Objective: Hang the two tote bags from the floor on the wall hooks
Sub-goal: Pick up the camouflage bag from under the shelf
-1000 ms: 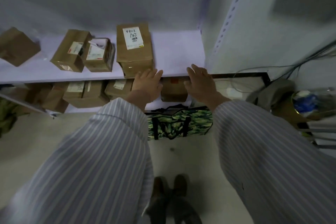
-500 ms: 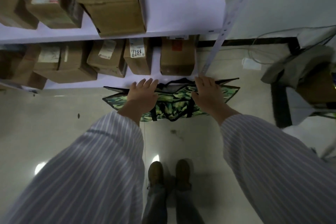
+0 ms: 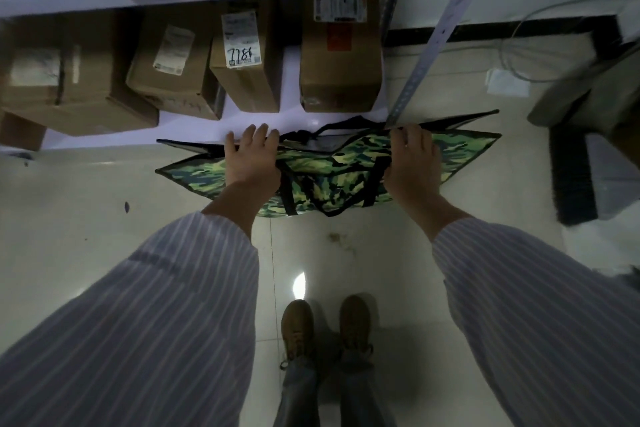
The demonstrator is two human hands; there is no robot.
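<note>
A green camouflage tote bag (image 3: 460, 153) with black straps (image 3: 372, 184) stands on the pale floor against the bottom shelf, its mouth a little apart. My left hand (image 3: 251, 160) lies over the bag's top rim left of the straps, fingers spread. At the rim right of the straps, beside the shelf post, is my right hand (image 3: 412, 163) with its fingertips bent over the edge. Whether it grips the rim is hidden. Only one bag is plain to see, and no wall hooks are in view.
White shelves (image 3: 311, 118) carry several cardboard boxes (image 3: 339, 56) just behind the bag. A perforated metal post (image 3: 426, 52) rises by my right hand. Cables and a grey object (image 3: 588, 94) lie on the right. My brown shoes (image 3: 325, 326) stand on the tiles below.
My view has tipped down from the upper shelf to the floor. Both hands have dropped from the shelf edge to the camouflage bag's top rim.
</note>
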